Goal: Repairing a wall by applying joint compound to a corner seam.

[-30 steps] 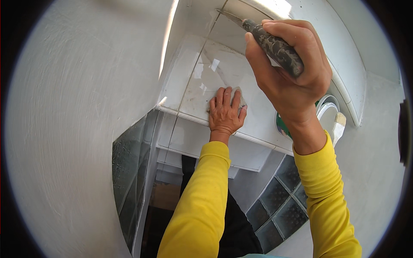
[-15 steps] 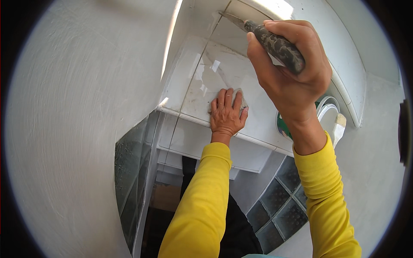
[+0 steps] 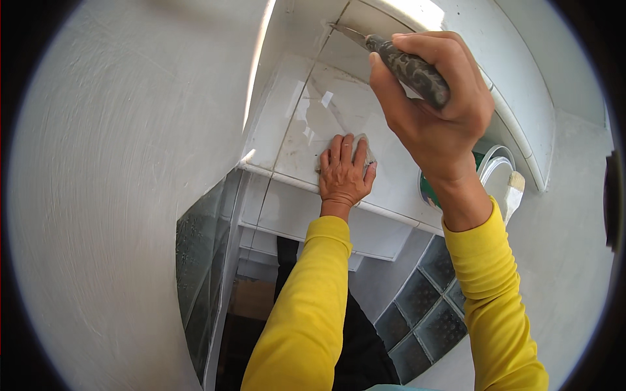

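My right hand (image 3: 437, 114) is raised and closed around the dark speckled handle of a thin-bladed tool (image 3: 411, 68). The blade's tip (image 3: 342, 30) touches the seam where the white ledge (image 3: 287, 130) meets the white wall frame above it. My left hand (image 3: 345, 173) lies palm down on the ledge near its front edge. Its fingers are together over a small grey pad (image 3: 369, 151) that peeks out beside the fingertips. Both arms wear yellow sleeves.
A paint can (image 3: 499, 171) with a green side stands on the ledge behind my right wrist, a brush (image 3: 515, 192) resting across it. Rough white wall (image 3: 117, 169) fills the left. Glass blocks (image 3: 427, 313) and dark glass panels (image 3: 195, 274) lie below the ledge.
Almost nothing differs. My right hand with the tool has shifted very slightly along the seam, and my left hand stays pressed on the ledge.
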{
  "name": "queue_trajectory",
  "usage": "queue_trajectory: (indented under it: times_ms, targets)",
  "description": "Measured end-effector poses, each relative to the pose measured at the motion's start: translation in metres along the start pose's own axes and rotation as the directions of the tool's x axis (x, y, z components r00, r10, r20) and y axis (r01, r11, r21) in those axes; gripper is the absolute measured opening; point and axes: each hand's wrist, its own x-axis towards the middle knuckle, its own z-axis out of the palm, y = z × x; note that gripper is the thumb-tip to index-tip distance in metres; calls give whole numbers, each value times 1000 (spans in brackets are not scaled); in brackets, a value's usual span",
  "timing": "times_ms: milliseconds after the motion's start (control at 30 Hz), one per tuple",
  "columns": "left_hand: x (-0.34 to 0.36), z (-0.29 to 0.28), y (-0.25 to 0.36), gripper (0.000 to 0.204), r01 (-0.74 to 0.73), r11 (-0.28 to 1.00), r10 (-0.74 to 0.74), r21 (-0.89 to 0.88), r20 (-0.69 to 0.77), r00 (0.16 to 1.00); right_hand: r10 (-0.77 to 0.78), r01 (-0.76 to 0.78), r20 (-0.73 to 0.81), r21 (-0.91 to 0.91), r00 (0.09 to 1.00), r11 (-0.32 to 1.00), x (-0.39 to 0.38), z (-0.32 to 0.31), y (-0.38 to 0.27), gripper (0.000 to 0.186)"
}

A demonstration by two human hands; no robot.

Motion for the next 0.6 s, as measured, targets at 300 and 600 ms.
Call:
queue_trajectory:
  times_ms: [300, 600]
  targets:
    - [2, -2, 1, 55, 8, 1000, -9, 4, 20, 1000, 19, -19, 89, -6, 996, 1000, -1, 4, -2, 28]
    - [0, -1, 0, 47, 10, 1000, -11, -27, -32, 999, -20, 20, 17, 13, 1000, 1000, 3, 2, -5, 28]
